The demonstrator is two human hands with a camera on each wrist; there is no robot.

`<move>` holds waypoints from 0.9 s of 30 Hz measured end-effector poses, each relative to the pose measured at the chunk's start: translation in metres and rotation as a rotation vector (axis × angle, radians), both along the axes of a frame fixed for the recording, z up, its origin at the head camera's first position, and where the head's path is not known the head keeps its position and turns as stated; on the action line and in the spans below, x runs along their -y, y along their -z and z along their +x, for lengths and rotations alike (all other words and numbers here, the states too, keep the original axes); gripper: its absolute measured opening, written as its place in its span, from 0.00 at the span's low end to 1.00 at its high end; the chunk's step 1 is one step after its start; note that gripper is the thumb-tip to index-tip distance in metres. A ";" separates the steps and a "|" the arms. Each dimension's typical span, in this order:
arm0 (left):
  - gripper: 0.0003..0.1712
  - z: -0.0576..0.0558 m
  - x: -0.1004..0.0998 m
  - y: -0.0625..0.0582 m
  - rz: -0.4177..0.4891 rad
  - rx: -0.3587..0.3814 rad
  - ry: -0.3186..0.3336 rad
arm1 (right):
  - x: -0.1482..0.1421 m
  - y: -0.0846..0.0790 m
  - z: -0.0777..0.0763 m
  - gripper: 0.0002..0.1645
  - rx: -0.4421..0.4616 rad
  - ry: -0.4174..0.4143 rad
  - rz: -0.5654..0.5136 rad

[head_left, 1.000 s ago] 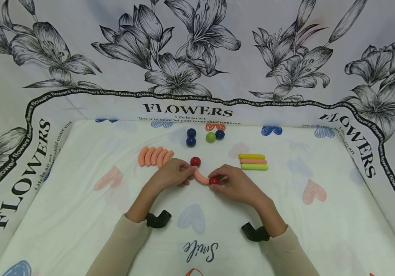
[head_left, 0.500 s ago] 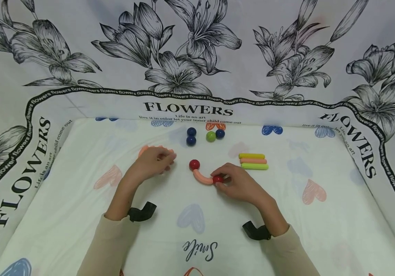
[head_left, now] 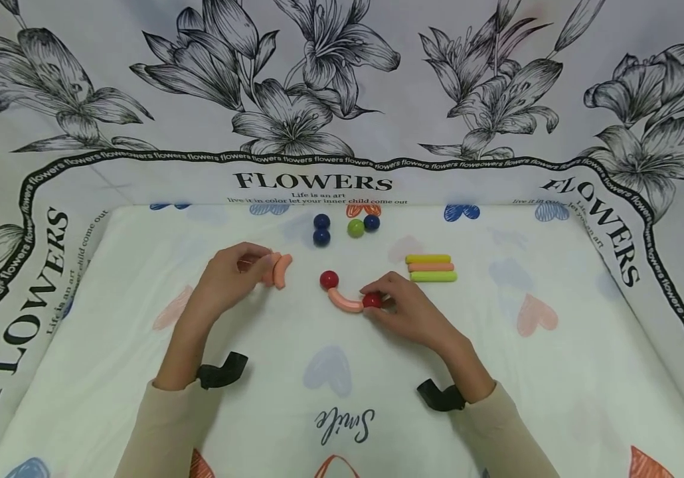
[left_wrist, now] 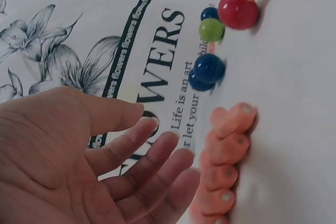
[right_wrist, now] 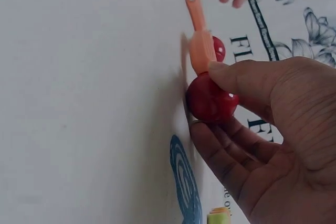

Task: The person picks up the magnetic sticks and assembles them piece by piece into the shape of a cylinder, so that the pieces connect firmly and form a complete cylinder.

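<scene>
My right hand (head_left: 410,311) pinches a red ball (right_wrist: 209,98) between thumb and fingers. That ball sits against one end of a curved orange stick (head_left: 345,302), and another red ball (head_left: 329,279) sits at its far end. Together they form a shallow arc on the cloth. My left hand (left_wrist: 126,161), its fingers loosely extended and holding nothing, is over the row of curved orange sticks (left_wrist: 226,148) at the left. From the head view it hides most of that row, leaving the rightmost stick (head_left: 282,271) in plain sight.
Behind the arc lie two dark blue balls (head_left: 321,230), then a green ball (head_left: 356,228) beside another blue ball (head_left: 372,223). Three straight sticks, yellow (head_left: 428,259), orange (head_left: 431,267) and green (head_left: 433,277), lie side by side at the right on the heart-print cloth (head_left: 473,425).
My left hand has left the orange stick and red ball arc and moved left to the row of curved sticks. The right hand keeps its pinch on the red ball. The head view has shifted slightly.
</scene>
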State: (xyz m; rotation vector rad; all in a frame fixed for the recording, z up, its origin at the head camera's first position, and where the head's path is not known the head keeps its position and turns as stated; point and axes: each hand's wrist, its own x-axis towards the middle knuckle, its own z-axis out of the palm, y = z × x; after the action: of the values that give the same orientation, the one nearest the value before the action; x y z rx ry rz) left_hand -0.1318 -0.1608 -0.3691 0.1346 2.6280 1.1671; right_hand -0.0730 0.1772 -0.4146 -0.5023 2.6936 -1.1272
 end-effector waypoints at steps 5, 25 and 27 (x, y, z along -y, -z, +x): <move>0.30 -0.008 0.023 -0.002 -0.065 -0.022 -0.072 | -0.004 0.000 0.000 0.20 0.024 0.015 -0.006; 0.41 -0.015 0.051 0.013 -0.177 0.106 -0.073 | -0.013 0.002 -0.005 0.18 0.009 -0.009 -0.044; 0.41 -0.016 0.052 0.015 -0.169 0.111 -0.068 | -0.012 0.003 -0.006 0.19 0.009 -0.011 -0.049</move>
State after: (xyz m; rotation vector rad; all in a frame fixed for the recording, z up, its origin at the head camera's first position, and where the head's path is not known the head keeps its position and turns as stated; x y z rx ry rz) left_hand -0.1473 -0.2124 -0.3838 -0.0511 2.6361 0.9383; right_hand -0.0788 0.1895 -0.4175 -0.5175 2.6587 -1.1919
